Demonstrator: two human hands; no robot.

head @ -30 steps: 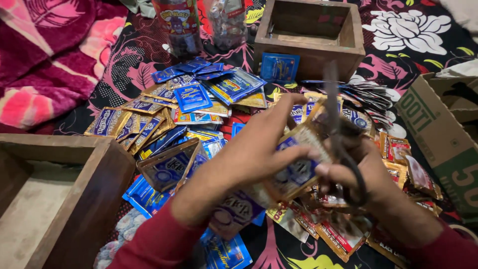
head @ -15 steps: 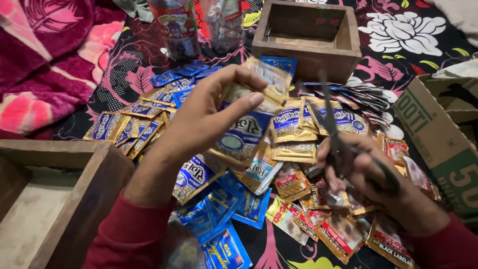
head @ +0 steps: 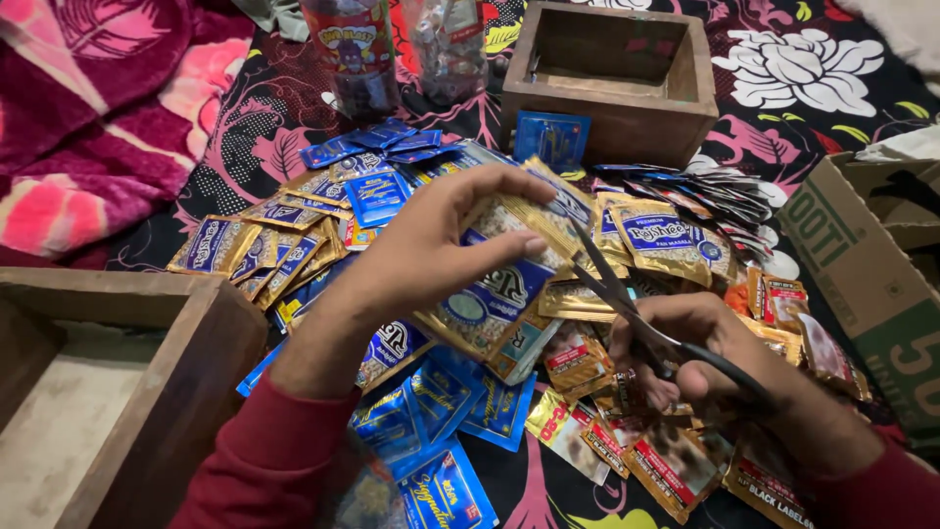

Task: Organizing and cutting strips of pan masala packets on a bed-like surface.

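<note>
Sachets being snipped apart over a patterned bed (head: 294, 108).
The left hand (head: 431, 250) has drawn the gold-and-blue sachet strip (head: 509, 284) back toward the scissors (head: 636, 318); the right hand (head: 705, 343), closed on their handles, now holds the blades parted at its edge.

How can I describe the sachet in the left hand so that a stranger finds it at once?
Start from the wooden box at the top and come down to the heap of sachets. The left hand lifts one gold and blue sachet beside the scissors. Unlike its neighbours, it is raised off the pile.
</note>
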